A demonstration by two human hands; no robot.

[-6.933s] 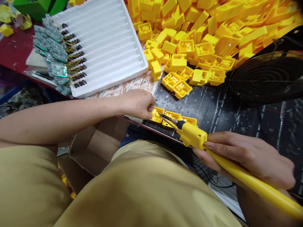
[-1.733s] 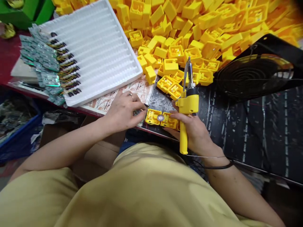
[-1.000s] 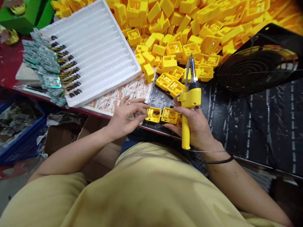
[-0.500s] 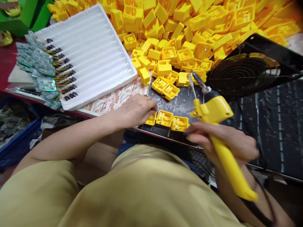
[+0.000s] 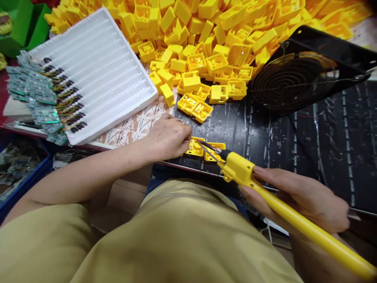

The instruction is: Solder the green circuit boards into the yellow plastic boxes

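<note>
My left hand [image 5: 170, 136] is closed at the left end of a short row of yellow plastic housings [image 5: 194, 147] on the black mat's near edge, fingers pinched against the first one. My right hand [image 5: 300, 196] grips a yellow soldering gun [image 5: 265, 188] by its long handle. The gun's metal tip [image 5: 203, 144] points left and rests over the first housing, just beside my left fingertips. A second housing [image 5: 214, 147] lies under the gun's barrel.
A big heap of yellow housings [image 5: 212, 35] fills the back of the bench. A white ribbed foam tray [image 5: 88, 74] sits at left with green circuit boards [image 5: 35, 90] along its edge. A black fan [image 5: 288, 78] stands at right on the black mat [image 5: 294, 141]. A cardboard box [image 5: 118, 196] sits under the bench.
My right hand has swung the soldering gun down from pointing away to pointing left, bringing its tip onto the first housing. My left hand stays closed at that housing.
</note>
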